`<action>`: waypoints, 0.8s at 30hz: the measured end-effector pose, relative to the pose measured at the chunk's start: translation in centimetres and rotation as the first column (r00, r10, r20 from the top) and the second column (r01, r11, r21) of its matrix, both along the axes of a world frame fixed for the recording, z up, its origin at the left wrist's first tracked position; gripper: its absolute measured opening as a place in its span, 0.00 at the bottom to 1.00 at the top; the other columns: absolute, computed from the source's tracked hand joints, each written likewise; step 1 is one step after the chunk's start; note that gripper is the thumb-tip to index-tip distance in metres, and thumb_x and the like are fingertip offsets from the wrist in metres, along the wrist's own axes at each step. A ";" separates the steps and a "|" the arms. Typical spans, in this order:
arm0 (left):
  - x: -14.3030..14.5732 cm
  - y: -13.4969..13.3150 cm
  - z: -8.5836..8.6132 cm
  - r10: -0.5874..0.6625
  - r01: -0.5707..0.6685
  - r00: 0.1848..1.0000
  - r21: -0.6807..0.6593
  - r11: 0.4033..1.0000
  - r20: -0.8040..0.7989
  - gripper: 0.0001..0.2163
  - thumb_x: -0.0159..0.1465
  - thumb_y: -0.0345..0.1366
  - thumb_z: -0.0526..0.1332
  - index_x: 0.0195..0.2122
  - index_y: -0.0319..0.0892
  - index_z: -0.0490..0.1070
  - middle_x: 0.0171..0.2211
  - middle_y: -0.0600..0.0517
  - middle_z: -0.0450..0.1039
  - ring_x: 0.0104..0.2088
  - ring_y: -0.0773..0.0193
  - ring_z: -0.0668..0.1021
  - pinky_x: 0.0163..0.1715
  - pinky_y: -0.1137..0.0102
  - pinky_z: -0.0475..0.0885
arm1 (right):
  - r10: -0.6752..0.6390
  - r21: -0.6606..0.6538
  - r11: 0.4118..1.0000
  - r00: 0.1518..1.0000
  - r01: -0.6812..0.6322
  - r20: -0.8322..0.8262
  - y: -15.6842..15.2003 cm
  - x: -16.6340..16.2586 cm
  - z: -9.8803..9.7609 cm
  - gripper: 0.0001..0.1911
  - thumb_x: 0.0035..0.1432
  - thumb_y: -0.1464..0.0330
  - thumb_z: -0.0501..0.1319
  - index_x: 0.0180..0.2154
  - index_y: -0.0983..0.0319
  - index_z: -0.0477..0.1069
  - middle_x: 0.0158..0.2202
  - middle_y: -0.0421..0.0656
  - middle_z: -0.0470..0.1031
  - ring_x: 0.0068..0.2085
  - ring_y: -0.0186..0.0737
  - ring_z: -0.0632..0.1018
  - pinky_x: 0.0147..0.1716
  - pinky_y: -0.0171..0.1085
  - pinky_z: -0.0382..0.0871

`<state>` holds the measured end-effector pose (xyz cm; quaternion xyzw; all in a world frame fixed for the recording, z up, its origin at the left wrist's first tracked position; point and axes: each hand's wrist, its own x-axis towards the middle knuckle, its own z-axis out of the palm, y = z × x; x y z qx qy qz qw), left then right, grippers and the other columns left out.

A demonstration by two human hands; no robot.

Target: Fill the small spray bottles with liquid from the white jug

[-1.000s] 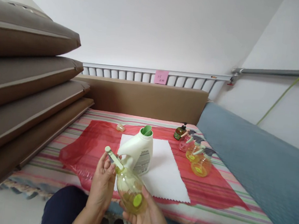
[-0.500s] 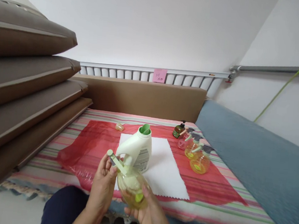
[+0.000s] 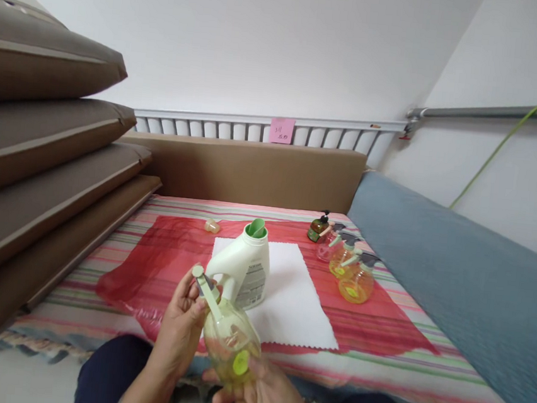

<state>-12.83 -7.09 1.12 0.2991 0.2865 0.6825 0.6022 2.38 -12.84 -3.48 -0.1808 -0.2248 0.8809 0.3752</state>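
Observation:
A clear yellowish spray bottle with a pale green nozzle and a yellow round sticker is tilted in front of me, liquid in its lower part. My left hand is closed around its spray head. My right hand, a little blurred, cups the bottle's base, thumb on the side and fingers underneath. Just behind stands a white detergent jug, its green inner spout uncovered, on a white sheet.
At right stand a yellow spray bottle, another yellow one, a pink one and a dark pump bottle. A small translucent cap lies on red plastic. Stacked brown cushions rise at left.
The spray bottle has turned so its sticker faces me more, and my right hand has shifted lower under its base. My left hand keeps hold of the spray head. The view moved slightly.

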 end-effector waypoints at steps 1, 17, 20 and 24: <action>-0.1 -0.1 0.1 0.005 -0.005 1.000 -0.001 1.000 0.004 0.29 0.44 0.35 0.72 0.48 0.48 0.68 0.41 0.50 0.74 0.38 0.62 0.79 0.40 0.70 0.73 | -0.005 0.024 1.000 1.000 0.005 0.002 -0.1 0.0 -0.2 0.32 0.48 0.56 0.65 0.50 0.69 0.67 0.41 0.55 0.77 0.32 0.36 0.80 0.23 0.26 0.71; -0.6 -0.8 0.1 0.088 -0.088 0.996 0.010 0.996 0.019 0.23 0.50 0.33 0.69 0.48 0.48 0.68 0.40 0.52 0.74 0.37 0.66 0.78 0.39 0.74 0.72 | -0.122 0.077 0.989 0.988 0.129 -0.089 0.0 -1.2 -0.1 0.36 0.47 0.52 0.64 0.55 0.58 0.59 0.48 0.52 0.74 0.34 0.39 0.80 0.25 0.31 0.72; -0.5 -0.8 0.1 0.059 -0.059 0.998 -0.002 0.998 0.031 0.25 0.49 0.34 0.70 0.49 0.49 0.68 0.41 0.51 0.73 0.38 0.64 0.78 0.38 0.74 0.72 | 0.105 -0.091 0.989 0.989 -0.115 -0.107 0.6 -0.8 -1.0 0.46 0.46 0.37 0.48 0.52 0.66 0.64 0.32 0.54 0.79 0.20 0.35 0.77 0.15 0.29 0.68; -0.6 -1.0 -0.1 0.047 -0.046 0.999 -0.013 0.999 0.021 0.24 0.49 0.32 0.70 0.48 0.49 0.69 0.41 0.52 0.73 0.38 0.66 0.78 0.38 0.76 0.72 | 0.164 -0.254 0.952 0.985 -0.172 -0.052 1.1 -1.0 -1.1 0.51 0.47 0.36 0.37 0.49 0.72 0.67 0.26 0.54 0.78 0.15 0.35 0.73 0.12 0.31 0.67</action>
